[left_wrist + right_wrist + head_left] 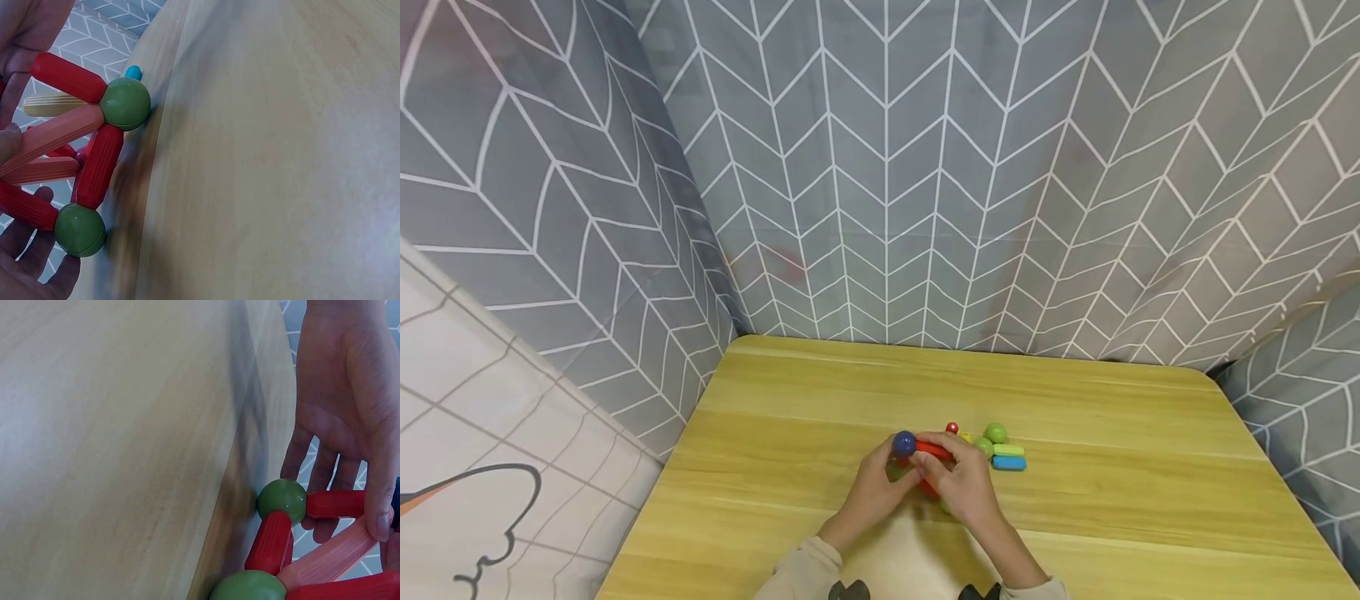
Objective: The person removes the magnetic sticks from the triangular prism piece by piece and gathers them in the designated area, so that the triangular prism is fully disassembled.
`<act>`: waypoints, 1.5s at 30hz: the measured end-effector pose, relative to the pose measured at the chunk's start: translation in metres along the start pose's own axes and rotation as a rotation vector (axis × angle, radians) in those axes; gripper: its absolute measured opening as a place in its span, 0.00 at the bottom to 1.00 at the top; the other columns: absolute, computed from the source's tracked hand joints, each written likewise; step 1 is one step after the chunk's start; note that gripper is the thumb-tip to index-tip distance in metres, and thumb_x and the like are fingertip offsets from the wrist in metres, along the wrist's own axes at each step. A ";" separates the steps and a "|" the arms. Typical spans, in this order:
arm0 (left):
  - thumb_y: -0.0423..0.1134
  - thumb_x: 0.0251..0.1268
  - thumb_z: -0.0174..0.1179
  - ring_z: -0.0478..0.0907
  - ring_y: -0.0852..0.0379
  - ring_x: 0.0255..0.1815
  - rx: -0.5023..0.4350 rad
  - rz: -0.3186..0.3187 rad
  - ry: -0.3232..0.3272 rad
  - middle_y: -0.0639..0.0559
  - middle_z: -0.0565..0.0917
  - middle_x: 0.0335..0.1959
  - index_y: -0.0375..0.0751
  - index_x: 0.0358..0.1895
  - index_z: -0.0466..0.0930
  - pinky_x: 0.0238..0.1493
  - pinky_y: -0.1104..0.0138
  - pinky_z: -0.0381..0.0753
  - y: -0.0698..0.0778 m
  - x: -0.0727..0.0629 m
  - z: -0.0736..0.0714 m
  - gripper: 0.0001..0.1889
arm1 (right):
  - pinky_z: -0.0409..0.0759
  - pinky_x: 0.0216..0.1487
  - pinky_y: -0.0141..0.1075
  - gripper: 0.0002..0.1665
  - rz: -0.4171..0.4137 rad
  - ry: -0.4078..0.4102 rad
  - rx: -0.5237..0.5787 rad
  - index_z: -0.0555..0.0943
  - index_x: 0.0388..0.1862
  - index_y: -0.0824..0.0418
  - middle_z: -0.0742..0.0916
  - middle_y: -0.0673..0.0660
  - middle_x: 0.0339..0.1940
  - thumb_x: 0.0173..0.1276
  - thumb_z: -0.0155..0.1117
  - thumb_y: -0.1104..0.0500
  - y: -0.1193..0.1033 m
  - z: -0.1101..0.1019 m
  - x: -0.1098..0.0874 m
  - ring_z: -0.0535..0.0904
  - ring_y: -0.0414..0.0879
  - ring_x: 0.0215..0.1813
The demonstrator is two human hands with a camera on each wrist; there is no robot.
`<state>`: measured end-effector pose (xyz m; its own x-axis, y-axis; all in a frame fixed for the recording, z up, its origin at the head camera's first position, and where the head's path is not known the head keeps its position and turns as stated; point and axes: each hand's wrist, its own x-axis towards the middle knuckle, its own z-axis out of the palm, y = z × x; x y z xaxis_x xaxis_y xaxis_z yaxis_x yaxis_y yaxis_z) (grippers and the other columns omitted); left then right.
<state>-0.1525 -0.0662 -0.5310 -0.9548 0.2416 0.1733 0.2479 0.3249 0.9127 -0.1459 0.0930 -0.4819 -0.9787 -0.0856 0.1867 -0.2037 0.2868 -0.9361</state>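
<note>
Both hands hold a toy frame of ridged sticks and balls close over the table. Red sticks [101,167], paler pink sticks [59,136] and green balls [125,103] make up its lower part. A dark blue ball [904,443] tops it. My left hand [874,485] curls round the frame's left side, fingers at the blue ball. From the right, my right hand [967,483] pinches a red stick [934,450] that meets the blue ball. The hands hide part of the frame in the head view.
Just beyond my right hand lie loose pieces: green balls [996,432], a light green stick [1008,450], a blue stick [1008,463] and a small red piece [952,427]. The wooden table [1120,467] ends at a patterned grey curtain [887,208].
</note>
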 end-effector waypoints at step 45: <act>0.45 0.69 0.64 0.77 0.48 0.65 -0.057 -0.032 -0.018 0.54 0.84 0.62 0.48 0.63 0.78 0.62 0.63 0.77 0.005 0.000 0.007 0.21 | 0.83 0.40 0.21 0.15 0.088 0.377 0.030 0.85 0.51 0.68 0.89 0.68 0.50 0.65 0.68 0.71 0.018 -0.053 -0.015 0.83 0.25 0.43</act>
<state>-0.1499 -0.0584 -0.5285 -0.9587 0.2489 0.1375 0.2071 0.2799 0.9374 -0.1360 0.1500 -0.4855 -0.9347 0.2962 0.1963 -0.1229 0.2488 -0.9607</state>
